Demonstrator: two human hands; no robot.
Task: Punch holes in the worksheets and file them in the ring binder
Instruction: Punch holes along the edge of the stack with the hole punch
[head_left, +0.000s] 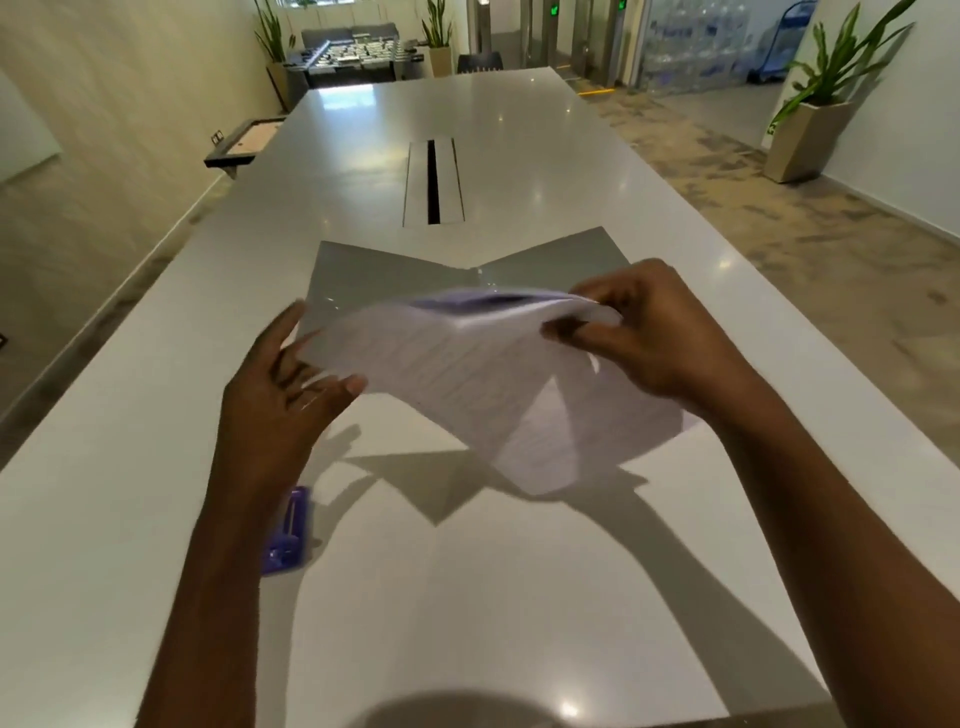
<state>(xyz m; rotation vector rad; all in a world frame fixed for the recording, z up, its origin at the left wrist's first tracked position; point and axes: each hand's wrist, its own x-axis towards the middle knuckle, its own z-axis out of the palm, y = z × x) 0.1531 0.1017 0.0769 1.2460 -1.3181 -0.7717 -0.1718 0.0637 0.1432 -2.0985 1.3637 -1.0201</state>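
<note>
Right hand (644, 332) has its grip pinched shut on the far right corner of the worksheets (467, 384), mid-frame and lifted off the surface (467, 597) just in front of the open grey binder (363, 270), while the left hand (280, 384) is spread open with fingertips at the left edge, not clamping anything. I'd square up that floppy, sagging stack before the punching. The glossy purple hole punch (288, 535) sits lower left, partly under the forearm, and thin paper skews easily on a slick top.
</note>
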